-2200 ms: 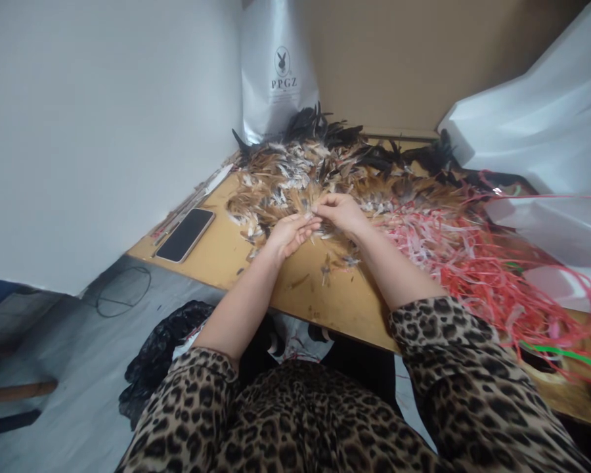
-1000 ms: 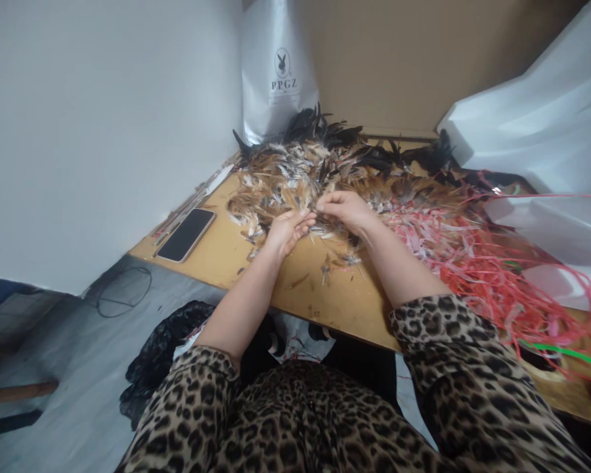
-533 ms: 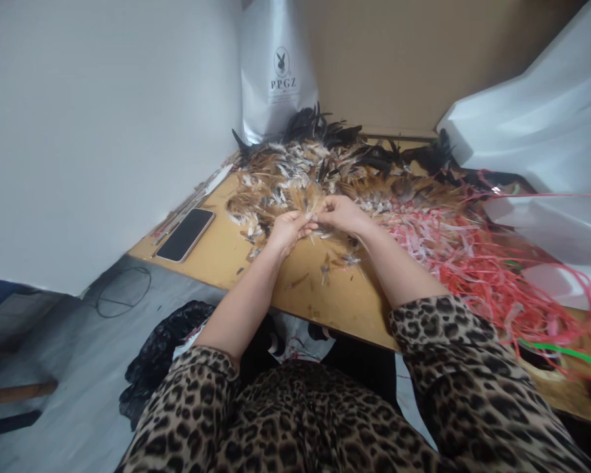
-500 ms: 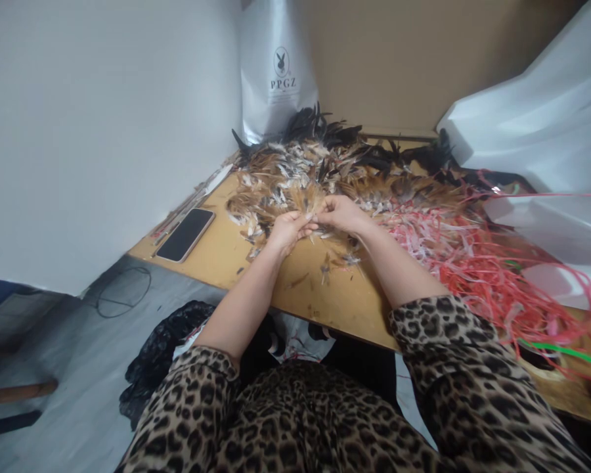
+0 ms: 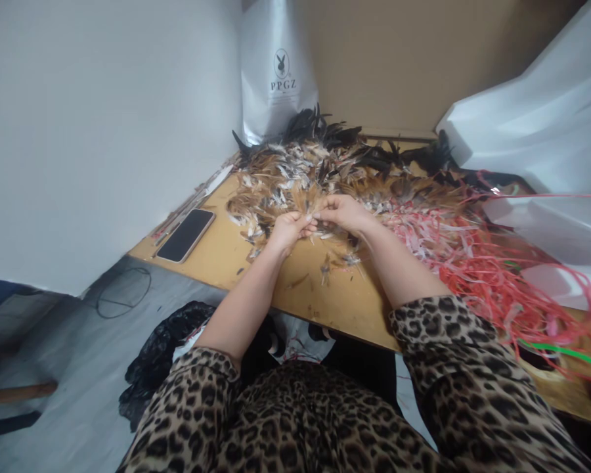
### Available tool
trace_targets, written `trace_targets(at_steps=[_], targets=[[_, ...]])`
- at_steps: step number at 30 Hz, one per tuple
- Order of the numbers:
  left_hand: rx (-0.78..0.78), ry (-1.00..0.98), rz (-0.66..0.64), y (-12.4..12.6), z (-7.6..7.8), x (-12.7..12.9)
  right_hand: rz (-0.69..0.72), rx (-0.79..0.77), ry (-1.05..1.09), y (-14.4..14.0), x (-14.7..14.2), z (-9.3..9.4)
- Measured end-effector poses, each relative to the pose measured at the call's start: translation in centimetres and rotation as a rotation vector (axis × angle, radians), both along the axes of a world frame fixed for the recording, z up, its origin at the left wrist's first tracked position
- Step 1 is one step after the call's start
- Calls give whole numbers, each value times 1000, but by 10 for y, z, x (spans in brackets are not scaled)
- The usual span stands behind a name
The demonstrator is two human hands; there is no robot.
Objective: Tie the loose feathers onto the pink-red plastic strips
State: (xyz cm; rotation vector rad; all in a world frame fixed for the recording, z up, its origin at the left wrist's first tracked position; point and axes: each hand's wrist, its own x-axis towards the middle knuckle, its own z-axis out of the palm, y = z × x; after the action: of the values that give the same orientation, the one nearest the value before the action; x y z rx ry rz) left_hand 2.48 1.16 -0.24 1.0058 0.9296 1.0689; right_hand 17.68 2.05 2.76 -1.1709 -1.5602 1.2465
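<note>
Head view: person seated at a wooden table (image 5: 325, 295), both hands at the near edge of a feather pile (image 5: 320, 167).
Writing: white bag (image 5: 276, 72) at 12 o'clock, stood in the corner, reads "PPGZ" under a round rabbit-head logo. No other legible text.
Left hand (image 5: 288, 230): fingers curled in, thumb + forefinger closed on a small tuft of brown feathers (image 5: 309, 200); tuft fans up toward 12 o'clock, quill ends at the pinch.
Right hand (image 5: 342, 213): fingers bent, tips pinched on the same tuft, touching the L fingertips. Exact grip hidden by knuckles.
Tuft position: centre of table, just above the pile's near edge, between both hands.
Pile: brown/white feathers mid, black ones toward 12 o'clock by the bag.
Red strips (image 5: 477, 263): tangled pink/red plastic bands at 3 o'clock, touching the pile, running to the table's R edge.
Phone (image 5: 186, 234): face-down or dark screen, at 9 o'clock near the L table edge, well apart from hands.
White sheeting (image 5: 536, 138): at 2 o'clock, overhangs the strips.
Open room: bare wood at 6 o'clock between hands and the near table edge, w/ a few stray feathers; also bare at 8 o'clock, between phone and pile.
Below edge: black bag (image 5: 162, 355) on floor at 7 o'clock.
</note>
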Motion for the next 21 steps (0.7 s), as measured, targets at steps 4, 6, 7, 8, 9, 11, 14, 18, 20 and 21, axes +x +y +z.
trace_targets(at_steps=[4,6,7,8,9,11,14,18,20,21], targets=[[3,-47,-28,0,0,-1,-35,17,69,0,-1,-2],[-4,-85,-51,-1,0,-1,-37,34,89,0,-2,-2],[-8,-99,-62,-1,0,-1,-40,45,93,-1,-2,-2],[-11,-110,-70,-1,-1,-1,-44,57,94,-1,-2,-2],[-13,-119,-75,0,-1,-1,-48,67,89,-1,-3,-1],[-13,-130,-83,0,-2,-2,-50,86,68,-2,-2,0],[0,-104,-75,2,-3,-2,-29,114,18,-2,1,3],[79,-29,-42,2,-1,-1,35,104,-46,-2,8,8],[118,15,-34,3,0,-1,37,112,-86,-4,8,12],[129,37,-36,3,1,-1,24,122,-107,-5,7,14]])
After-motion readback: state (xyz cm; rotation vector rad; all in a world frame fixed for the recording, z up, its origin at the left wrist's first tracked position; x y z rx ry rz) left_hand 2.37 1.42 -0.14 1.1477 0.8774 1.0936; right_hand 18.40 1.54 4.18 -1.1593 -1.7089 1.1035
